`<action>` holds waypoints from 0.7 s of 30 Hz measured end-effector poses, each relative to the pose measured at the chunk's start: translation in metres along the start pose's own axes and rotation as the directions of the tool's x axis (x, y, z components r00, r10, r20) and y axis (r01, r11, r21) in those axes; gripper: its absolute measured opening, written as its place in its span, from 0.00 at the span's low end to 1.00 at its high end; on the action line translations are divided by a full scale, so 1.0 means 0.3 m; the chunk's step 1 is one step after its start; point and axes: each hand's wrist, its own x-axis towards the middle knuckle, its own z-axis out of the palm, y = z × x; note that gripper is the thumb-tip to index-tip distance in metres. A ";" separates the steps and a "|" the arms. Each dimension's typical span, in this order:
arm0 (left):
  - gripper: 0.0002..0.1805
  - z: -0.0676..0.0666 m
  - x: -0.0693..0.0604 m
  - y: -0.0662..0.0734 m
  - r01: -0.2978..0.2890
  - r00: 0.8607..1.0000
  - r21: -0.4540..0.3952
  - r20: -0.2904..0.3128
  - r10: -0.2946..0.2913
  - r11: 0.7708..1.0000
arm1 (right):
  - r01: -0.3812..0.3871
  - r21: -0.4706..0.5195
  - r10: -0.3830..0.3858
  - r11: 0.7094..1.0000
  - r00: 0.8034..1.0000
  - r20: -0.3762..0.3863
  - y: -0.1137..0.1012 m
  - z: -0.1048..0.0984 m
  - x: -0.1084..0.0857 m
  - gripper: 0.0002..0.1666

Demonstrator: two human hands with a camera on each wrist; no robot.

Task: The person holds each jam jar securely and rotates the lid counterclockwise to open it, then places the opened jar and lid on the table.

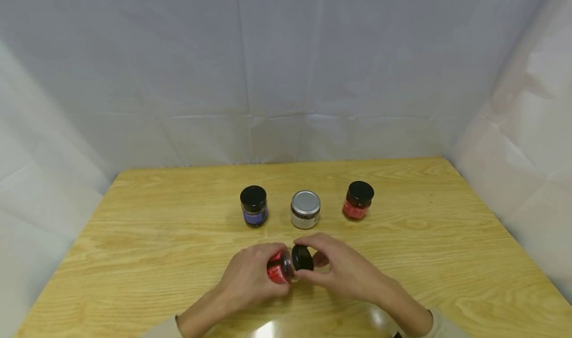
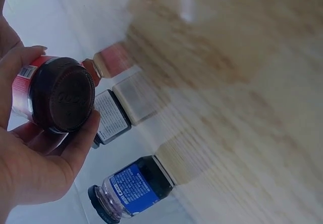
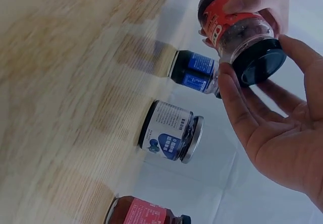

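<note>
A glass jar [image 1: 277, 269] with a red label and a black lid [image 1: 303, 257] is held tilted on its side above the table, its lid toward the right. My left hand [image 1: 251, 273] grips the jar's body around the label; in the left wrist view the jar's dark base [image 2: 72, 95] faces the camera. My right hand [image 1: 346, 268] pinches the lid's rim between thumb and fingers, and the palm stays off the lid in the right wrist view. The lid sits on the jar's mouth; whether it is loose cannot be told.
Beyond the hands stand a blue-labelled jar [image 1: 254, 211] with a black lid, a white-labelled jar [image 1: 306, 214] with a silver lid, and another red-labelled jar [image 1: 356, 206]. They are on a wooden table [image 1: 156, 219], with pale sheeting [image 1: 286, 70] hanging behind and at both sides.
</note>
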 end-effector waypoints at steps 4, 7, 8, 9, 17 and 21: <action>0.20 0.004 -0.001 -0.003 -0.004 1.000 -0.007 0.012 0.004 1.000 | 0.026 -0.018 -0.025 0.999 0.999 0.024 0.006 -0.004 -0.003 0.34; 0.20 0.006 -0.002 -0.006 -0.007 1.000 -0.013 0.016 0.007 1.000 | -0.012 -0.034 0.013 0.999 1.000 0.023 0.005 -0.002 -0.006 0.38; 0.20 0.006 -0.002 -0.007 -0.006 1.000 -0.014 0.017 0.006 1.000 | -0.032 -0.034 0.033 0.999 0.999 0.019 0.004 -0.001 -0.007 0.39; 0.20 0.006 -0.003 -0.008 -0.005 1.000 -0.011 0.016 0.005 1.000 | -0.051 -0.033 0.051 0.998 0.999 0.016 0.002 0.000 -0.007 0.40; 0.20 0.006 -0.003 -0.008 -0.015 1.000 0.003 0.006 0.015 1.000 | -0.019 0.009 0.019 1.000 1.000 0.015 0.002 0.003 0.000 0.34; 0.20 0.006 -0.005 -0.011 -0.014 1.000 -0.003 0.008 0.014 1.000 | 0.022 -0.014 -0.021 1.000 0.999 0.027 0.001 -0.003 -0.002 0.32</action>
